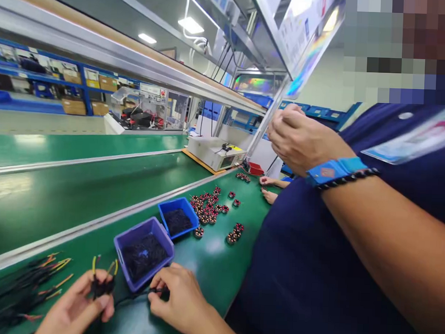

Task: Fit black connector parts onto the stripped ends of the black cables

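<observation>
At the bottom left, my left hand (84, 303) is closed on a black cable bundle (102, 285) whose thin yellow wire ends point upward. My right hand (177, 297) pinches a black cable (141, 293) just below the purple bin; the cable runs between both hands. Small black parts lie in the purple bin (121, 261). Touching it behind is a blue bin (195, 219), also with black parts. More black cables with orange and yellow ends (24, 289) lie left of my left hand.
Several small copper-and-red coils (206, 205) lie on the green table (219, 257). A person in dark blue (307, 248) stands close on the right, forearms raised. Another person's hands (269, 188) are farther back, near a red tray (255, 168) and a white instrument (215, 153).
</observation>
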A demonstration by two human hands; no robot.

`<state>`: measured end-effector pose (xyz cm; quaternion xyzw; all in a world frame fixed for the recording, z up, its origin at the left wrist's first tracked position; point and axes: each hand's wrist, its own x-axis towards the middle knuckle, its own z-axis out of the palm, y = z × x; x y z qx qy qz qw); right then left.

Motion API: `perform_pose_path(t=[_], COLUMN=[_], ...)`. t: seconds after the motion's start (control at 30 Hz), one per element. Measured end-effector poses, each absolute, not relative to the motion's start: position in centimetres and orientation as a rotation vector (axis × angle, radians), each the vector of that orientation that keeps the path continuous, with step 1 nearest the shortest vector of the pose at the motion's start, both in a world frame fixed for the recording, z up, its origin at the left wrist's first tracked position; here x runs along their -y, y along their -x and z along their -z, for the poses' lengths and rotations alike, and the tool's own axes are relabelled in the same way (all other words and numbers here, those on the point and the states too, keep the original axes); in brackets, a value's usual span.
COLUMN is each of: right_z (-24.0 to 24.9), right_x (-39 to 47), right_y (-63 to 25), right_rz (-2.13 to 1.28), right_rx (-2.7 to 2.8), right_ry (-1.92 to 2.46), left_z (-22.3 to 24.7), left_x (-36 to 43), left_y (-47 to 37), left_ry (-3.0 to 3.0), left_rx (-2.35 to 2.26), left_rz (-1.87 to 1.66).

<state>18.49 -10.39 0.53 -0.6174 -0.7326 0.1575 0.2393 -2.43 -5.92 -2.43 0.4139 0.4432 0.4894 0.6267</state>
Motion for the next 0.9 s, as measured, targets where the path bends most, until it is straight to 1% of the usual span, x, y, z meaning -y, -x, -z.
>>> perform_pose_path(t=[0.1,0.2,0.33,0.47,0.67,0.8,0.9], right_z=[-0.1,-1.2,-3.5,-3.5,-1.9,-2.1,-2.3], right_x=[11.1,10.5,6.7,2.2,0.4,0.4,0.4], right_y=[-19.8,-20.4,-19.3,-16.7,-14.4,-14.3,-14.5], right_rz=[-0.319,-0.192,-0.077,0.02,0.026,0.003,-0.037], right_rx=[2.093,2.17,2.379,2.605,2.79,2.783,2.741], right_ry=[1.735,1.741,1.627,1.608,1.644,1.688,1.719], left_z=[2.4,1.3,-1.5,-3.1,-3.2,-3.2,-2.2], left_x=[5.5,5.5,6.3,6.9,8.4,8.5,7.6], left_y=[3.5,3.7,2.3,0.9,0.2,0.1,0.5], left_ry=[-0.879,-0.772,-0.851,-1.015,-1.022,-1.04,-1.0], left_rx=[-1.011,-1.01,-1.082,-1.166,-1.149,-1.164,-1.231], left_rz=[-1.124,-1.096,-1.044,-0.994,-1.114,-1.085,-1.094])
